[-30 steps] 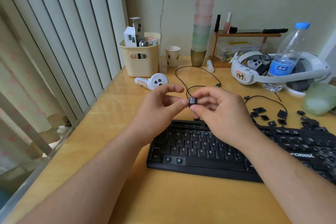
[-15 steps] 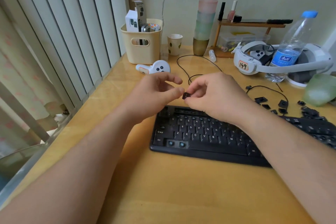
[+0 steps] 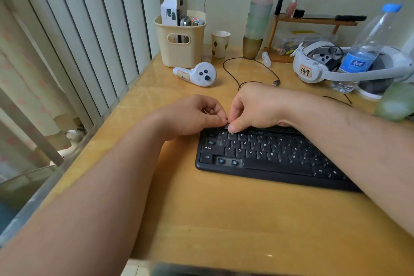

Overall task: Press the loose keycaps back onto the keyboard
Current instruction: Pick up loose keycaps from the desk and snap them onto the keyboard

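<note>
The black keyboard [image 3: 268,154] lies on the wooden desk, right of centre. Several bare switch sockets [image 3: 227,161] show in its bottom-left row, and another one sits at its left edge. My left hand [image 3: 192,116] and my right hand [image 3: 257,107] meet over the keyboard's top-left corner. Their curled fingertips pinch a small black keycap [image 3: 226,127], held low against the row above Q and W. My right thumb lies on top of it, so most of the cap is hidden. My right forearm crosses the keyboard's right half.
Behind the hands lie a white controller [image 3: 198,74] and a looped black cable [image 3: 251,67]. Along the wall stand a beige basket [image 3: 181,40], a paper cup [image 3: 220,43], stacked cups [image 3: 257,20], a headset [image 3: 313,67], a water bottle [image 3: 367,45] and a green cup [image 3: 394,103].
Both hands came down with the keycap from mid-air to the keyboard's top-left corner. The camera tilted and moved closer, and the loose keycaps on the right are out of sight.
</note>
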Action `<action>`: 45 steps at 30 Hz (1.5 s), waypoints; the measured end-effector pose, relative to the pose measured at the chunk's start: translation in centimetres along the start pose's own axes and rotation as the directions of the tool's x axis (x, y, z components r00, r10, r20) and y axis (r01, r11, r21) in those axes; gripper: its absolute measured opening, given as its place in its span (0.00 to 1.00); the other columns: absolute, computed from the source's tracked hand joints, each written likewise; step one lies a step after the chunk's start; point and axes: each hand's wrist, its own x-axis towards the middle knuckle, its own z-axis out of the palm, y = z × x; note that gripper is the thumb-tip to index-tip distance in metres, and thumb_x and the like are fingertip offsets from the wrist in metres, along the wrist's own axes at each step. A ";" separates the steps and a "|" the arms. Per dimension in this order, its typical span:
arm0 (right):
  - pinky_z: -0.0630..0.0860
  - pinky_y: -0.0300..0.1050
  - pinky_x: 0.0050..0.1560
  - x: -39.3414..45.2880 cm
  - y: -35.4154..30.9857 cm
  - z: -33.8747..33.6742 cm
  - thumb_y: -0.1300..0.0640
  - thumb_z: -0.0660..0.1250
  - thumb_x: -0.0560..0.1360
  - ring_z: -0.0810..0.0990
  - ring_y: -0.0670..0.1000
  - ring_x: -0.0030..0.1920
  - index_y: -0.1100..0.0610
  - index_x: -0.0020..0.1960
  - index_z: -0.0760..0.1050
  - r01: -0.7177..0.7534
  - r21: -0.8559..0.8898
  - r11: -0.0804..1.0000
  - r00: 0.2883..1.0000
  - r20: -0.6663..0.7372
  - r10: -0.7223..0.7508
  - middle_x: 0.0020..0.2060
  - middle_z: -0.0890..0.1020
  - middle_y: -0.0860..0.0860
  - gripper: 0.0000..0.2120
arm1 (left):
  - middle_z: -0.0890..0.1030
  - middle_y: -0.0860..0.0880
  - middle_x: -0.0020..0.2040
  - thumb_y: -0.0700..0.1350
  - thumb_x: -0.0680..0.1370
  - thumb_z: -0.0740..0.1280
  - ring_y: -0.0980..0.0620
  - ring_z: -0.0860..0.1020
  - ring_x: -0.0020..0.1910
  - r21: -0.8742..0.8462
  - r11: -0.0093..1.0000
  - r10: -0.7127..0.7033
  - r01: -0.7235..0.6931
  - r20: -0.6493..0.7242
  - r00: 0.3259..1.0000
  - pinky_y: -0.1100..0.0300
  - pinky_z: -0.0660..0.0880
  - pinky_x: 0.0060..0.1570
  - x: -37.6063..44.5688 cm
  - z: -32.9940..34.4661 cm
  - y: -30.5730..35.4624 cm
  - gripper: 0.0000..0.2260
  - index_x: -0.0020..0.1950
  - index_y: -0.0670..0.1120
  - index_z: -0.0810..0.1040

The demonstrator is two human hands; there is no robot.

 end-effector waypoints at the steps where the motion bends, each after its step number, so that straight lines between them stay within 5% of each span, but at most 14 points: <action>1: 0.79 0.48 0.48 0.0 -0.1 0.1 0.46 0.82 0.67 0.82 0.47 0.44 0.43 0.38 0.85 -0.003 -0.013 1.000 1.000 -0.006 0.003 0.36 0.85 0.42 0.06 | 0.84 0.55 0.44 0.50 0.78 0.75 0.59 0.79 0.44 0.009 1.000 -0.002 0.002 0.003 1.000 0.58 0.75 0.54 0.0 0.1 0.1 0.01 0.48 0.54 0.85; 9: 0.78 0.46 0.47 -0.4 -0.9 0.2 0.49 0.81 0.69 0.82 0.47 0.44 0.47 0.40 0.85 -0.014 -0.090 0.996 1.000 -0.019 0.013 0.38 0.84 0.43 0.06 | 0.85 0.49 0.47 0.51 0.76 0.76 0.61 0.78 0.40 0.071 0.997 -0.006 0.006 -0.010 1.000 0.61 0.74 0.49 -0.2 0.5 0.5 0.04 0.47 0.52 0.85; 13: 0.82 0.50 0.50 -0.6 -0.5 0.3 0.52 0.79 0.72 0.83 0.48 0.42 0.45 0.38 0.86 -0.039 0.019 0.999 0.999 -0.021 0.040 0.35 0.85 0.45 0.05 | 0.85 0.49 0.44 0.52 0.76 0.77 0.58 0.78 0.41 0.068 0.998 -0.017 0.018 -0.012 1.000 0.57 0.76 0.50 -0.3 0.4 0.6 0.05 0.46 0.52 0.85; 18: 0.77 0.43 0.41 -0.3 -0.6 0.5 0.59 0.79 0.72 0.80 0.49 0.37 0.53 0.39 0.85 -0.128 0.154 0.980 0.992 0.005 0.128 0.32 0.84 0.49 0.05 | 0.85 0.43 0.50 0.51 0.75 0.78 0.54 0.80 0.44 0.058 0.998 -0.020 0.020 0.009 1.000 0.49 0.78 0.60 -0.4 0.4 0.7 0.06 0.47 0.50 0.85; 23: 0.73 0.44 0.39 0.1 -1.7 0.4 0.60 0.77 0.74 0.77 0.52 0.37 0.56 0.43 0.84 -0.188 0.110 0.976 0.981 0.077 0.180 0.36 0.82 0.54 0.03 | 0.85 0.42 0.52 0.51 0.74 0.79 0.43 0.82 0.55 0.047 0.998 -0.041 0.041 0.000 0.999 0.43 0.77 0.64 -0.3 0.5 0.7 0.07 0.47 0.50 0.85; 29: 0.68 0.39 0.30 0.1 -2.0 0.1 0.62 0.75 0.76 0.73 0.49 0.30 0.58 0.44 0.81 -0.198 0.075 0.977 0.975 0.121 0.188 0.28 0.78 0.51 0.04 | 0.86 0.44 0.50 0.45 0.75 0.78 0.49 0.83 0.48 0.012 0.996 -0.088 0.088 -0.012 0.996 0.47 0.78 0.63 -0.2 0.9 1.0 0.03 0.45 0.48 0.85; 34: 0.66 0.39 0.28 0.5 -1.0 0.0 0.64 0.75 0.74 0.74 0.49 0.32 0.58 0.40 0.81 -0.196 0.208 0.958 0.974 0.155 0.165 0.30 0.81 0.52 0.06 | 0.86 0.46 0.48 0.44 0.74 0.76 0.45 0.83 0.53 -0.018 0.991 -0.136 0.136 -0.012 0.991 0.45 0.78 0.64 0.0 0.9 1.0 0.02 0.45 0.48 0.84; 41: 0.67 0.40 0.29 0.3 -1.0 -0.1 0.62 0.77 0.73 0.74 0.49 0.33 0.59 0.43 0.82 -0.192 0.229 0.954 0.974 0.161 0.158 0.33 0.81 0.53 0.05 | 0.86 0.43 0.51 0.43 0.76 0.75 0.48 0.82 0.49 -0.040 0.987 -0.156 0.156 -0.013 0.988 0.45 0.78 0.62 0.2 0.8 1.1 0.03 0.48 0.46 0.84; 45: 0.72 0.45 0.39 0.1 -1.6 0.4 0.59 0.78 0.73 0.77 0.52 0.38 0.60 0.45 0.82 -0.169 0.108 0.980 0.982 0.099 0.158 0.37 0.82 0.54 0.07 | 0.86 0.43 0.51 0.44 0.74 0.76 0.43 0.84 0.55 -0.020 0.988 -0.151 0.150 -0.023 0.988 0.42 0.78 0.63 0.1 1.0 1.0 0.03 0.47 0.47 0.84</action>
